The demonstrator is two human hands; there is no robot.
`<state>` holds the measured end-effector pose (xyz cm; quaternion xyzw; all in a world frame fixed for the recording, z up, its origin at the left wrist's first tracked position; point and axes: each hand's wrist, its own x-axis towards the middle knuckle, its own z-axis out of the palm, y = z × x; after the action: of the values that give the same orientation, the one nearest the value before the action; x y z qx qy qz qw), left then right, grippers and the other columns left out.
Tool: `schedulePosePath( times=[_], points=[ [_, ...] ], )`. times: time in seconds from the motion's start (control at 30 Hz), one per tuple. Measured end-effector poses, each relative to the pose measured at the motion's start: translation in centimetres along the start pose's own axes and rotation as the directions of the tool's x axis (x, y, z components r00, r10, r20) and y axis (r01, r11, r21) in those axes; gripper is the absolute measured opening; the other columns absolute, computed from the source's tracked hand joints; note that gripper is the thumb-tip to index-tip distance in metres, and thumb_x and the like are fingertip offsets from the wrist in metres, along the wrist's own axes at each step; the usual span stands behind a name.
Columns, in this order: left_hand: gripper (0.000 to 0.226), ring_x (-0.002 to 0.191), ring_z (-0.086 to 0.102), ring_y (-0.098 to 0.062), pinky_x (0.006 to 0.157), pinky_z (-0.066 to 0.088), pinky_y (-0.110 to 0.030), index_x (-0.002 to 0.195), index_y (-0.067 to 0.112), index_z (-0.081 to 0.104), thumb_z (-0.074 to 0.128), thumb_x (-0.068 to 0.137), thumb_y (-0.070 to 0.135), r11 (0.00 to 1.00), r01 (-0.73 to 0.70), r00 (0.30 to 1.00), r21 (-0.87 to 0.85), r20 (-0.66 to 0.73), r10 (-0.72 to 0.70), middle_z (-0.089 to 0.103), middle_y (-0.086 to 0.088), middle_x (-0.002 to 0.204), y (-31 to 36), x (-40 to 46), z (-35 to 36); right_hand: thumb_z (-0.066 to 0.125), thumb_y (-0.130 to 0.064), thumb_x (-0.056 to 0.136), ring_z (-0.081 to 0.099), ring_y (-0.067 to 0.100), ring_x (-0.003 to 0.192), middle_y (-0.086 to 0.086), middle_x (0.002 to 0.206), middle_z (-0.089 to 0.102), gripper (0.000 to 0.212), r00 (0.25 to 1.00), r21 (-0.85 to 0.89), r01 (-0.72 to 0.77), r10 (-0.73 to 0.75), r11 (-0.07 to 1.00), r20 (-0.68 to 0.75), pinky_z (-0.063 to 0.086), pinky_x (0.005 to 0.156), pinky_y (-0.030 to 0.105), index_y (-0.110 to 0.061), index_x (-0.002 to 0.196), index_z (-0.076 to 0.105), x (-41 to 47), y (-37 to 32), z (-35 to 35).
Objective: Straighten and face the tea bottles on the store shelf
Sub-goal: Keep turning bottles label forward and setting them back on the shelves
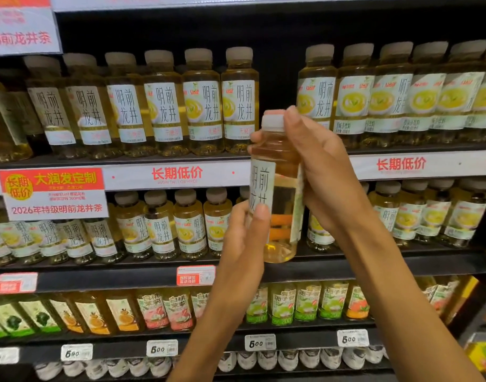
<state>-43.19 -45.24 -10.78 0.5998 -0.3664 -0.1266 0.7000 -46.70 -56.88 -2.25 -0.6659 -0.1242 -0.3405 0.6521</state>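
A tea bottle (277, 188) with yellow liquid, a white cap and a white label is held upright in the air in front of the shelves. My right hand (319, 166) grips its upper body, with fingers wrapped round near the cap. My left hand (244, 244) holds its lower part, the thumb pressed on the label. Behind it, the top shelf row of tea bottles (203, 103) has an empty gap (277, 86) between the left group and the right group (387, 97). The label on the held bottle is turned to the left.
A second shelf (164, 227) below holds the same tea bottles. Lower shelves carry fruit tea bottles (164, 312) and white-capped bottles (263, 359). Price strips (178, 175) and a red promo sign (54, 191) run along the shelf edges.
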Motion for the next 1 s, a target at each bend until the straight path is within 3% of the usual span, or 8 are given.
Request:
schedulePosePath(
  times=[0.1,0.2,0.3,0.5,0.63,0.8,0.9,1.0],
  points=[
    [0.048,0.103,0.060,0.010,0.083,0.046,-0.017,0.106,0.062,0.054,0.036,0.068,0.085,0.998,0.009,1.000,-0.061,0.026,-0.007,0.065,0.029,0.109,0.6,0.3,0.2,0.048,-0.034,0.098,0.069,0.014,0.097,0.004,0.101,0.074,0.031,0.998,-0.016,-0.049,0.049,0.999,0.029,0.053,0.077,0.021,-0.014,0.114,0.065,0.3,-0.5,0.1],
    [0.074,0.088,0.071,-0.020,0.074,0.057,-0.034,0.119,0.032,0.064,0.041,0.069,0.082,0.964,0.098,0.993,-0.245,0.088,-0.078,0.073,-0.005,0.101,1.0,0.9,-0.1,0.041,-0.040,0.098,0.069,0.018,0.098,0.004,0.099,0.074,0.036,0.987,0.113,-0.129,0.116,0.985,0.110,0.055,0.083,0.027,-0.017,0.113,0.065,1.2,-1.1,-0.4],
    [0.065,0.070,0.069,-0.022,0.058,0.055,-0.032,0.109,0.027,0.071,0.037,0.077,0.072,0.918,0.159,0.968,-0.363,0.241,-0.072,0.072,-0.012,0.085,1.4,1.3,0.1,0.034,-0.038,0.101,0.069,0.023,0.093,0.008,0.098,0.071,0.039,0.971,0.221,-0.199,0.163,0.955,0.172,0.056,0.084,0.036,-0.013,0.123,0.057,1.9,-1.3,-0.7],
    [0.056,0.106,0.065,-0.006,0.100,0.048,-0.038,0.109,0.046,0.067,0.034,0.077,0.078,0.980,0.084,0.996,-0.181,0.052,-0.076,0.071,0.011,0.111,1.4,2.2,0.0,0.040,-0.033,0.100,0.069,0.020,0.090,0.003,0.091,0.071,0.032,0.994,0.019,-0.080,0.078,0.997,0.078,0.056,0.083,0.033,-0.015,0.118,0.061,2.3,-1.7,-1.2],
    [0.042,0.104,0.058,0.014,0.078,0.046,-0.003,0.110,0.051,0.055,0.036,0.080,0.074,0.999,-0.045,0.999,-0.031,0.026,0.046,0.065,0.034,0.108,2.1,2.4,0.4,0.048,-0.034,0.097,0.070,0.017,0.093,0.003,0.094,0.074,0.028,0.998,-0.137,-0.022,0.013,0.990,-0.062,0.056,0.080,0.027,-0.017,0.113,0.065,2.5,-2.0,-0.7],
    [0.055,0.100,0.068,-0.010,0.087,0.056,-0.029,0.119,0.034,0.062,0.040,0.082,0.070,0.980,0.014,0.996,-0.199,0.086,0.003,0.072,0.003,0.110,2.3,3.4,0.1,0.054,-0.036,0.094,0.068,0.021,0.101,0.008,0.103,0.073,0.025,0.989,0.005,-0.149,0.149,0.989,-0.019,0.055,0.087,0.032,-0.021,0.094,0.074,3.0,-1.9,-1.2],
    [0.066,0.072,0.067,-0.021,0.062,0.056,-0.032,0.113,0.010,0.066,0.036,0.089,0.064,0.784,0.290,0.926,-0.549,0.369,-0.083,0.069,-0.013,0.089,2.6,3.6,-0.6,0.045,-0.029,0.100,0.061,0.029,0.114,0.012,0.116,0.068,0.029,0.972,0.160,-0.233,0.223,0.959,0.078,0.050,0.096,0.041,-0.016,0.116,0.065,3.5,-1.5,-1.8],
    [0.068,0.070,0.064,-0.021,0.062,0.054,-0.032,0.114,-0.002,0.060,0.036,0.094,0.058,0.559,0.514,0.813,-0.651,0.577,-0.076,0.064,-0.014,0.088,2.2,3.8,-0.7,0.038,-0.028,0.101,0.063,0.032,0.112,0.013,0.119,0.066,0.032,0.961,0.258,-0.263,0.229,0.930,0.154,0.054,0.091,0.040,-0.016,0.125,0.056,3.6,-1.1,-1.5]
  ],
)
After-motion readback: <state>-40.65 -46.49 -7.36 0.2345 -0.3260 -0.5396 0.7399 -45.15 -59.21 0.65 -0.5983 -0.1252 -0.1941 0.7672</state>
